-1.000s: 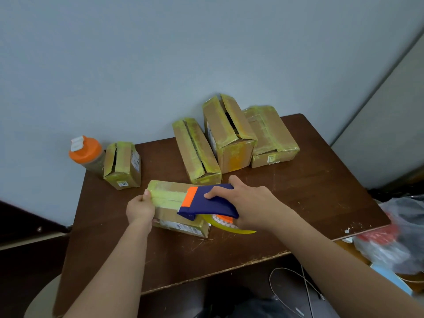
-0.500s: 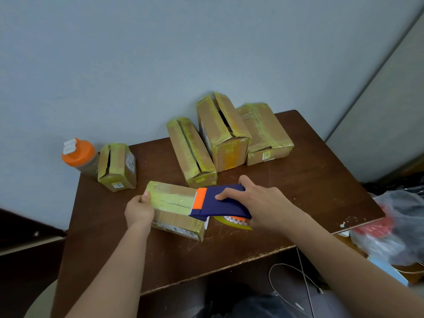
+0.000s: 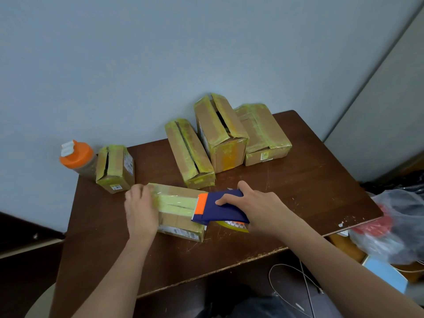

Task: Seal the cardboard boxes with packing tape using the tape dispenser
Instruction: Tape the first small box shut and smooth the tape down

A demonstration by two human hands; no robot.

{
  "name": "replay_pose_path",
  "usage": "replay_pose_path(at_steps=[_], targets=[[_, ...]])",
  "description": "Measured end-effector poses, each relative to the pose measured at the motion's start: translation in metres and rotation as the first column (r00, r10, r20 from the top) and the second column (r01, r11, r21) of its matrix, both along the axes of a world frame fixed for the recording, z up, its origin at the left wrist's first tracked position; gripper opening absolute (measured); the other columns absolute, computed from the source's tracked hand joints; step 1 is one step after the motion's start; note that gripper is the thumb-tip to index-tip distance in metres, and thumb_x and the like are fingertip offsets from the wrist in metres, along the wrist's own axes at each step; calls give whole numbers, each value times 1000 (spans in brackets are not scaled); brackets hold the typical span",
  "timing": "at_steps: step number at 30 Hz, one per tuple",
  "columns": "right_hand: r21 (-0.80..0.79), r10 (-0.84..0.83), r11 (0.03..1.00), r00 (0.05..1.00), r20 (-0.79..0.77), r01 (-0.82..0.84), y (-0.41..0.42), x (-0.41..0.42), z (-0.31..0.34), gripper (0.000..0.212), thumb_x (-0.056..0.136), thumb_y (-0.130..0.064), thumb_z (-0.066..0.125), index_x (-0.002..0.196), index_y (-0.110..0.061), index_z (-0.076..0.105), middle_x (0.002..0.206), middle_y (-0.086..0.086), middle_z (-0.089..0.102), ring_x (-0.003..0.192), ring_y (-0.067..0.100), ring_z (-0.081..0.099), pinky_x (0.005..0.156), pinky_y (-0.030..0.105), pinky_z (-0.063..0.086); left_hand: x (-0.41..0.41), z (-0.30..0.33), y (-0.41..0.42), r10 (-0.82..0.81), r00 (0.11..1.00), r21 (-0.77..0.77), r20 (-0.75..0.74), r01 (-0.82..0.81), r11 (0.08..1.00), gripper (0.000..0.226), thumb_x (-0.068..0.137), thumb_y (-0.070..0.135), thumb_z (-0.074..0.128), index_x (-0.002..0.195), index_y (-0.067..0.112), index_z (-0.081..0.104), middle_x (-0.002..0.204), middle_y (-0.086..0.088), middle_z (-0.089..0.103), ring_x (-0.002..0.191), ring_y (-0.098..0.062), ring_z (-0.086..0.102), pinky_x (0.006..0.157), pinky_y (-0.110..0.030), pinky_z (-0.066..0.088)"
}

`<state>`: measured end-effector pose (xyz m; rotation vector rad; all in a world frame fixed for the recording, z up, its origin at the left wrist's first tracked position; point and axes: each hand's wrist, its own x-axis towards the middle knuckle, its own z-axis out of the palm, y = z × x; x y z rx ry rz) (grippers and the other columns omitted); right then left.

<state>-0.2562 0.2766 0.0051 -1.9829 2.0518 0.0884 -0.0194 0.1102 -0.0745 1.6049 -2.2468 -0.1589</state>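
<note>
A small cardboard box (image 3: 179, 222) lies near the front of the brown table (image 3: 298, 191), with yellow tape along its top seam. My left hand (image 3: 140, 207) holds the box's left end, fingers curled over the taped top. My right hand (image 3: 254, 208) grips the blue tape dispenser (image 3: 219, 207), whose orange front edge sits on the box's right end. The yellow tape roll (image 3: 232, 225) shows under the dispenser.
Several more taped boxes stand behind: a small one (image 3: 115, 168) at the left, a long one (image 3: 189, 153), a tall one (image 3: 220, 131) with an open seam, and a flat one (image 3: 263, 131). An orange-capped bottle (image 3: 76, 158) stands at the far left. Plastic bags (image 3: 399, 223) lie at the right.
The dispenser has slid right along the box top, leaving more yellow tape behind it. My left hand has moved further over the box's left end.
</note>
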Motion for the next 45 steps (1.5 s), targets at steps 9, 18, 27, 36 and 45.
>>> replay_pose_path(at_steps=[9,18,27,36,45], targets=[[15,-29,999,999,44,29,1,-2,-5,73,86,-30,67,136,-53,19,128,1,30,88,21,59,59,26,41,23,-19,18,-388,899,171,203,358,918,64,96,57,3,152,26,7,158,9,0,147,-7,-6,120,-30,-1],[-29,8,1000,990,140,-4,-17,16,-18,78,86,-23,68,140,-51,19,129,3,28,84,19,46,69,33,51,21,-1,-11,-291,939,294,184,230,928,51,104,29,24,153,18,13,161,2,5,147,-9,-2,119,-31,-2],[52,-77,997,889,452,60,-10,4,-37,63,85,-56,65,132,-56,24,126,-7,25,102,16,50,78,29,52,0,-1,-3,-123,988,422,88,75,903,54,103,44,16,154,28,9,162,9,1,148,-8,-5,119,-42,-4],[71,-61,996,996,69,57,-24,7,-43,96,82,-46,69,143,-55,-5,141,5,38,130,33,34,113,63,20,-13,-1,-2,-80,969,436,234,-31,899,65,99,57,16,154,29,-6,161,10,-10,147,-10,-15,117,-48,-9],[39,-95,995,965,246,88,-23,22,-64,90,79,-41,72,143,-43,8,127,7,44,116,27,47,98,38,39,-29,-1,2,-35,980,459,194,-59,886,62,103,42,17,154,14,-6,161,-2,-17,146,-21,-21,117,-41,-14]])
